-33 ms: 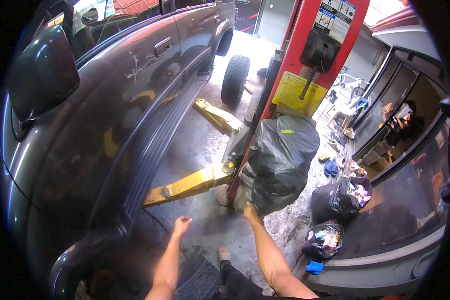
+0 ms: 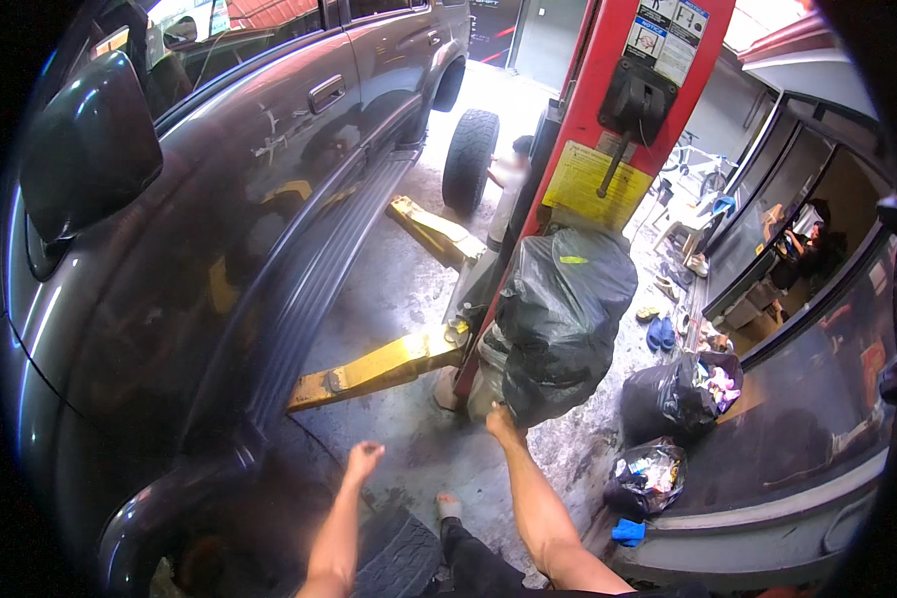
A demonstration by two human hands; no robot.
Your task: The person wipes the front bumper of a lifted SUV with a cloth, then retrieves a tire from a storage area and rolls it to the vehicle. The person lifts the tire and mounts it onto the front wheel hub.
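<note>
My right hand (image 2: 502,421) reaches forward to the lower edge of a big, full black plastic bag (image 2: 568,319). Its fingers are closed on the plastic there; a paler, translucent bag (image 2: 485,384) bulges beside it, and the fingertips are partly hidden. My left hand (image 2: 365,461) hovers over the floor with its fingers curled in, and nothing shows in it. Nearest to that hand is a yellow lift arm (image 2: 384,369) reaching toward the dark grey car (image 2: 199,239). Below it lies a black tire (image 2: 399,553), beside my leg.
A red lift post (image 2: 618,130) rises behind the bag. One tire (image 2: 469,159) stands upright farther off, with a person (image 2: 513,164) beside it. At right are two open trash bags (image 2: 668,399), a blue cloth (image 2: 628,533), several shoes (image 2: 660,334) and a glass door (image 2: 767,239).
My left hand has dropped slightly, and its fingers have turned a little. My right hand stays at the bag.
</note>
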